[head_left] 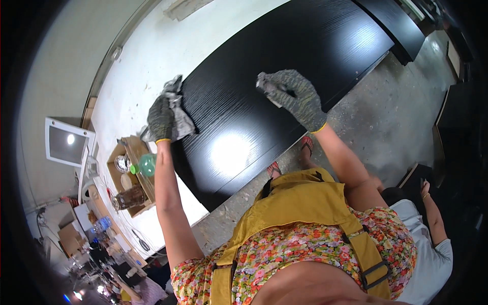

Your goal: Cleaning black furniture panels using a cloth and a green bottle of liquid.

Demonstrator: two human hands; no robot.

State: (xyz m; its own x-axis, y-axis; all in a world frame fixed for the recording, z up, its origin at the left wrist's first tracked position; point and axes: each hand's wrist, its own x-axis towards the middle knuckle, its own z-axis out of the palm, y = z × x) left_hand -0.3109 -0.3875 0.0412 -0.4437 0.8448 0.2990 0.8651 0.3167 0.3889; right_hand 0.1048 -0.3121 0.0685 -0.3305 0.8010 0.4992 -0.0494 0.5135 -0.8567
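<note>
A large glossy black wood-grain panel (300, 43) lies on a white table (152, 56). My left hand (160, 118), in a grey-green mottled knit glove with a yellow cuff, closes on a crumpled grey rag (180, 119) at the panel's left end. Part of that rag hangs over the panel's edge. Over the middle of the panel is my right hand (301, 96), gloved alike, its fingers pinching a small wadded grey cloth (265, 84). Whether this cloth touches the surface I cannot tell.
Left of my left arm, a cardboard box (118, 155) holds a green-capped bottle (146, 165) and jars. Scissors (140, 240) lie nearer me, below a white-framed screen (68, 142). Another black panel (394, 25) sits far right. A co-worker (422, 223) is close at my right.
</note>
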